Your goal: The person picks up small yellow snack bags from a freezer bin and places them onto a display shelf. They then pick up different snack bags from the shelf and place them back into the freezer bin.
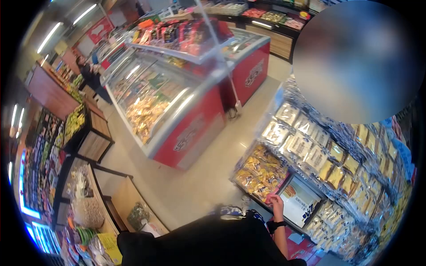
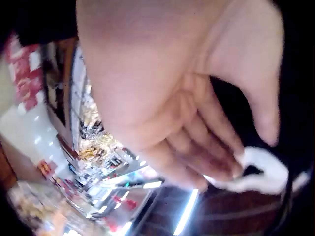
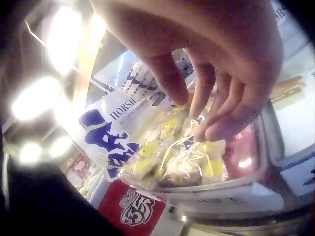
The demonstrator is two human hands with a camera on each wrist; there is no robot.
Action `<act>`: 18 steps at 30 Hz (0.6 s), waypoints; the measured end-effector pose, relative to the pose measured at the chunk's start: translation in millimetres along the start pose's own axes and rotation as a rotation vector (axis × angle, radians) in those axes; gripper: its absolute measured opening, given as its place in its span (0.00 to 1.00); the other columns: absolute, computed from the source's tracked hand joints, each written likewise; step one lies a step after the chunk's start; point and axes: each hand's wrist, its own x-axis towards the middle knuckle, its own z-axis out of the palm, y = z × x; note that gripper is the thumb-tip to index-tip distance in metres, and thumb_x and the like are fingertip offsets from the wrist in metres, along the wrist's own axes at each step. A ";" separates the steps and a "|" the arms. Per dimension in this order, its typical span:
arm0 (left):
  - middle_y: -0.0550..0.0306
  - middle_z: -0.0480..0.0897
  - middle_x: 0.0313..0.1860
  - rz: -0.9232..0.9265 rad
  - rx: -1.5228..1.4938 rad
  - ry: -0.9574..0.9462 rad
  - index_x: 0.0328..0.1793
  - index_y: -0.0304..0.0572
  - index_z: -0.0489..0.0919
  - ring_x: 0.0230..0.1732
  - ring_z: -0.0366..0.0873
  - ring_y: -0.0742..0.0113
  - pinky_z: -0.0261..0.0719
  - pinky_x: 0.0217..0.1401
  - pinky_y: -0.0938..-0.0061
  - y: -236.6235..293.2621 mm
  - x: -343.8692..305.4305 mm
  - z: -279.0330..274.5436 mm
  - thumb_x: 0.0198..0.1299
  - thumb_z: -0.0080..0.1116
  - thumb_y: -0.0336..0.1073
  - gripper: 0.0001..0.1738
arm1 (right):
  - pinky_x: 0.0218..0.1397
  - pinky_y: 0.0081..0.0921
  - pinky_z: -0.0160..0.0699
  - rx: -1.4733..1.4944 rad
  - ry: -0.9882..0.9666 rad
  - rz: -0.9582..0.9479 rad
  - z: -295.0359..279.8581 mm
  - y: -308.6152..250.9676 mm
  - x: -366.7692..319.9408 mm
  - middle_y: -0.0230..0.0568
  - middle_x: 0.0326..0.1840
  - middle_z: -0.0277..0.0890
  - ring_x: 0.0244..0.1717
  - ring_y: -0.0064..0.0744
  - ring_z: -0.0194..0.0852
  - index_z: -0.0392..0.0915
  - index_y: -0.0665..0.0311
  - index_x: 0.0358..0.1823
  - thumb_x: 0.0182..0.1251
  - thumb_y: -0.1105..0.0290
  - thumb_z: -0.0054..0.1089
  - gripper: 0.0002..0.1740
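Note:
In the right wrist view my right hand reaches down over a tray of clear-wrapped snack packets. Its thumb and bent fingertips are right at the upper packets, with a small gap between thumb and forefinger. From the head view, the same hand is at the near corner of the tray of yellowish packets, where a patch of pink tray bottom shows. My left hand hangs with loosely bent fingers and the thumb apart. A white loop-shaped thing overlaps its fingertips in the left wrist view.
A sign panel lies beside the tray, with rows of packaged bread beyond. Across the aisle floor stands a red-sided chest freezer. Wooden produce shelves line the left; a person stands farther back.

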 end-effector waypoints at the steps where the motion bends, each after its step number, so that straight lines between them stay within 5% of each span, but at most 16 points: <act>1: 0.41 0.82 0.30 0.021 -0.050 0.015 0.34 0.39 0.82 0.32 0.80 0.46 0.77 0.37 0.54 1.2 3.8 2.2 0.59 0.51 0.42 0.15 | 0.32 0.18 0.75 0.000 0.005 0.012 7.5 -0.7 5.8 0.34 0.36 0.79 0.31 0.23 0.78 0.78 0.63 0.46 0.65 0.74 0.52 0.10; 7: 0.42 0.82 0.30 0.186 -0.292 0.080 0.36 0.39 0.82 0.33 0.79 0.47 0.76 0.38 0.54 6.9 23.9 0.9 0.60 0.51 0.42 0.15 | 0.32 0.19 0.76 -0.038 -0.004 0.068 87.3 -10.6 20.0 0.34 0.37 0.83 0.30 0.24 0.79 0.80 0.61 0.44 0.65 0.69 0.55 0.10; 10: 0.42 0.82 0.31 0.228 -0.391 0.101 0.36 0.39 0.82 0.33 0.79 0.48 0.76 0.38 0.55 -2.0 29.9 -1.3 0.60 0.51 0.42 0.15 | 0.33 0.20 0.77 -0.133 -0.213 0.043 142.4 -19.1 21.9 0.36 0.35 0.83 0.31 0.25 0.80 0.79 0.62 0.46 0.66 0.69 0.55 0.10; 18: 0.43 0.81 0.32 0.131 -0.606 0.139 0.38 0.40 0.81 0.35 0.79 0.49 0.76 0.40 0.56 -90.3 36.1 1.3 0.61 0.50 0.42 0.15 | 0.33 0.21 0.79 -0.110 -0.392 0.124 273.6 -29.7 15.1 0.40 0.36 0.83 0.31 0.27 0.81 0.76 0.62 0.45 0.67 0.70 0.53 0.09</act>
